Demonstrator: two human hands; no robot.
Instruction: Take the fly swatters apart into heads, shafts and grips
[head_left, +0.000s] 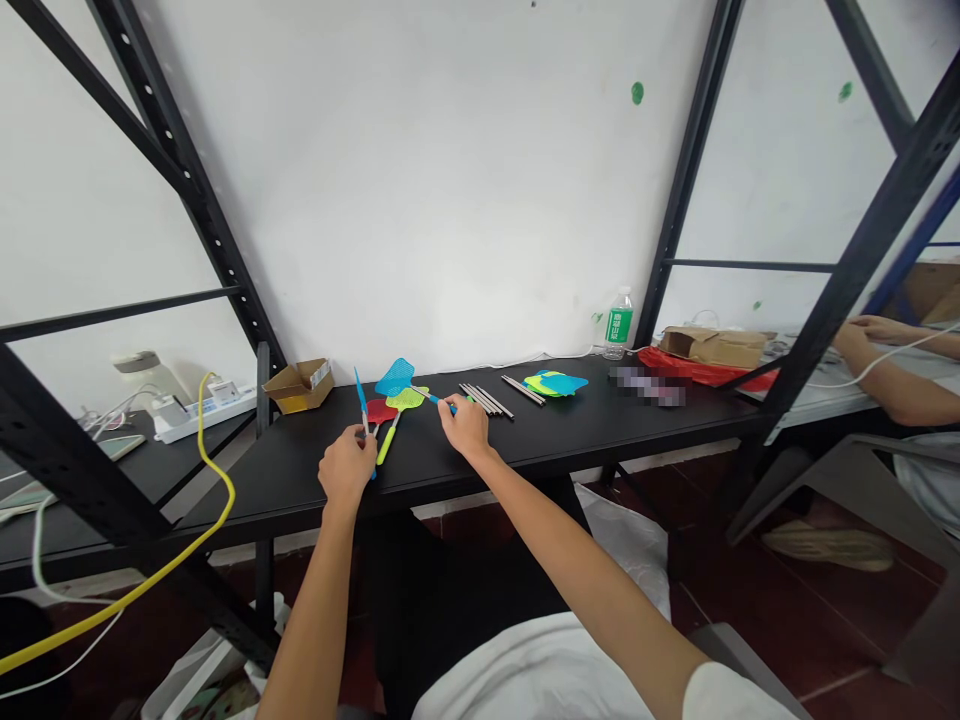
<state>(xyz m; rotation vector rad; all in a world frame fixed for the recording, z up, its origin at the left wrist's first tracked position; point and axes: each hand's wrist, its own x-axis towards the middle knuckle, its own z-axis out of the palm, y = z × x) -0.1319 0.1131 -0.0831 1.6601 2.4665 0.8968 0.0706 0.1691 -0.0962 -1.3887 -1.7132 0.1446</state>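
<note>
My left hand point(348, 463) is closed around a blue fly swatter point(361, 392), held upright with its head seen nearly edge-on. My right hand point(466, 427) grips the blue handle of another fly swatter point(395, 378), whose blue mesh head points left. Between the hands, a yellow-green fly swatter point(387, 441) and a red one point(381, 411) lie on the black table point(570, 432), the red one partly covered. Several metal rods point(486, 400) lie just right of my right hand, with more rods point(523, 390) beyond. Farther right rests a pile of blue and yellow-green swatter heads point(559, 383).
At the table's left end stands an open cardboard box point(298, 386). A water bottle point(619, 325) is by the wall, near a blurred item point(649, 386) and red plastic point(697, 368). Black metal posts point(686, 170) frame the table. Another person's arm point(889, 375) shows at right.
</note>
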